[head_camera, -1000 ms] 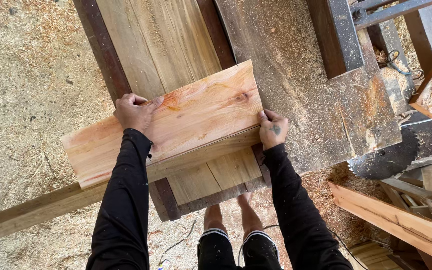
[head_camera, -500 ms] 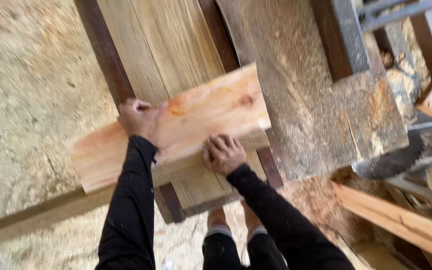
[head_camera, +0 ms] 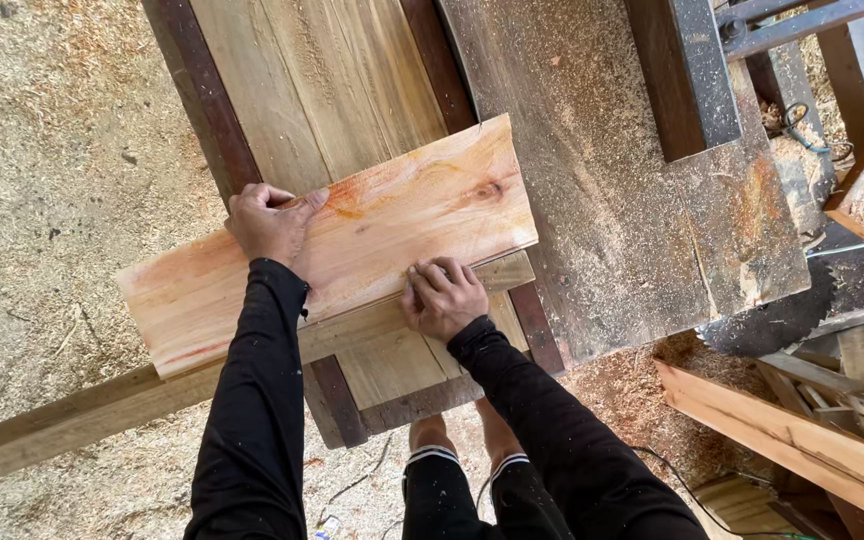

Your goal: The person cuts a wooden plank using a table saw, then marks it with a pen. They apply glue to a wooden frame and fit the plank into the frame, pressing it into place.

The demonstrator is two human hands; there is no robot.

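The left hand [head_camera: 270, 222] is gripping the far edge of the reddish board [head_camera: 337, 240], fingers curled over it, while the right hand [head_camera: 444, 298] is pressing flat along the near edge, seemingly pinning it steady. The hands are sitting well apart, both on the wood. The board is lying flat across the dusty workbench [head_camera: 612, 190], its long axis running from near-left to far-right, with the knotted end pointing right.
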